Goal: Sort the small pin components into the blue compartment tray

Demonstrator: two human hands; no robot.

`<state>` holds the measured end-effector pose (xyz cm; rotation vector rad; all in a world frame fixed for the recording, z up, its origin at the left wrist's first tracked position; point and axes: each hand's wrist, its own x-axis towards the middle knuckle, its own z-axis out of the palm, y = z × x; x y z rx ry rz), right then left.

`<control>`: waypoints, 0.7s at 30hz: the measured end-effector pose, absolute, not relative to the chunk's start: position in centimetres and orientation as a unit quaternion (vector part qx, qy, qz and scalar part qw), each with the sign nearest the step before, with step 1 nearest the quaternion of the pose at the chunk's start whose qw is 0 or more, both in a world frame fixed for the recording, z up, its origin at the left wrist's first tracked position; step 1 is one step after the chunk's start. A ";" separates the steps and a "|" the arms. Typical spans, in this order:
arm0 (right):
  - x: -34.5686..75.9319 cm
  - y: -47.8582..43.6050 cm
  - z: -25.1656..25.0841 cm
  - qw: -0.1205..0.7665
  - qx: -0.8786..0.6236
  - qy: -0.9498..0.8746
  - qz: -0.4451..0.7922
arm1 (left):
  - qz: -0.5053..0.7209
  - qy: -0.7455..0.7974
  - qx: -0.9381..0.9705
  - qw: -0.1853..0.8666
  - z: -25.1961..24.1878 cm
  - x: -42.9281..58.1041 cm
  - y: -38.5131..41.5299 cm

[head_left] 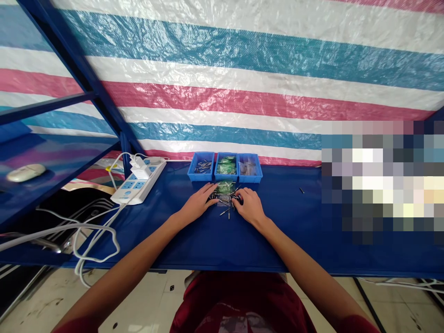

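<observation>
A loose pile of thin metal pieces point(229, 214) and small green packets point(226, 187) lies on the blue table, in front of three blue bins. My left hand point(198, 202) rests at the pile's left side, fingers stretched forward and thumb apart from them. On the right side, my right hand point(250, 206) curves round the pile's edge, its thumb and fingers apart. Both hands touch the outer pieces, and neither visibly grips one. The left bin point(201, 177) has thin metal pieces, the middle bin point(226, 177) green packets, the right bin point(251, 179) clear packets.
A white power strip point(140, 185) with a plug and cables is at the table's left. One small dark piece point(301, 190) lies apart on the right. A pale computer mouse point(26, 173) sits on the left shelf. Striped sheeting point(222, 101) hangs behind; the far right is pixelated.
</observation>
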<state>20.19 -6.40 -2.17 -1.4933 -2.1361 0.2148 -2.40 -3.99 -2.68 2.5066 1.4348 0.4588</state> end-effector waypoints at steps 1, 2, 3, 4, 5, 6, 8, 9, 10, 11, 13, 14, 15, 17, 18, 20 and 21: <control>20.2 -6.5 -2.0 0.262 -0.529 -0.803 0.089 | 0.170 0.483 0.852 0.108 -2.6 -2.3 -4.0; 20.2 -6.6 -1.9 0.260 -0.500 -0.820 0.101 | 0.185 0.480 0.851 0.107 -2.5 -2.3 -4.1; 20.3 -6.6 -1.7 0.256 -0.474 -0.835 0.112 | 0.200 0.477 0.849 0.106 -2.4 -2.3 -4.1; 20.4 -6.7 -1.6 0.249 -0.452 -0.848 0.121 | 0.215 0.473 0.848 0.104 -2.3 -2.3 -4.2; 20.5 -6.7 -1.5 0.239 -0.435 -0.858 0.129 | 0.228 0.468 0.848 0.103 -2.1 -2.3 -4.2; 20.6 -6.7 -1.3 0.228 -0.423 -0.866 0.137 | 0.240 0.459 0.849 0.102 -1.9 -2.3 -4.3; 20.8 -6.7 -1.1 0.198 -0.406 -0.879 0.150 | 0.255 0.435 0.858 0.099 -1.4 -2.2 -4.5; 20.9 -6.7 -1.0 0.180 -0.402 -0.885 0.153 | 0.257 0.417 0.866 0.099 -1.1 -2.2 -4.6; 21.0 -6.7 -1.0 0.163 -0.402 -0.888 0.154 | 0.253 0.395 0.877 0.103 -0.9 -2.2 -4.8; 21.1 -6.7 -0.9 0.146 -0.407 -0.889 0.152 | 0.242 0.369 0.891 0.108 -0.6 -2.2 -5.0; 21.1 -6.7 -0.8 0.119 -0.425 -0.885 0.145 | 0.209 0.318 0.917 0.117 -0.3 -2.1 -5.3; 21.1 -6.8 -0.8 0.110 -0.433 -0.883 0.142 | 0.192 0.299 0.927 0.117 -0.3 -2.1 -5.3; 21.1 -6.8 -0.8 0.105 -0.440 -0.881 0.139 | 0.180 0.286 0.934 0.113 -0.3 -2.2 -5.4; 21.1 -6.9 -0.8 0.102 -0.449 -0.878 0.131 | 0.171 0.282 0.939 0.099 -0.6 -2.2 -5.3; 21.0 -6.9 -0.8 0.104 -0.452 -0.877 0.126 | 0.170 0.285 0.939 0.093 -0.8 -2.3 -5.2; 21.0 -6.9 -0.8 0.113 -0.459 -0.873 0.118 | 0.170 0.299 0.935 0.085 -1.2 -2.3 -4.9; 20.9 -6.9 -0.8 0.118 -0.464 -0.871 0.114 | 0.169 0.307 0.933 0.082 -1.3 -2.4 -4.7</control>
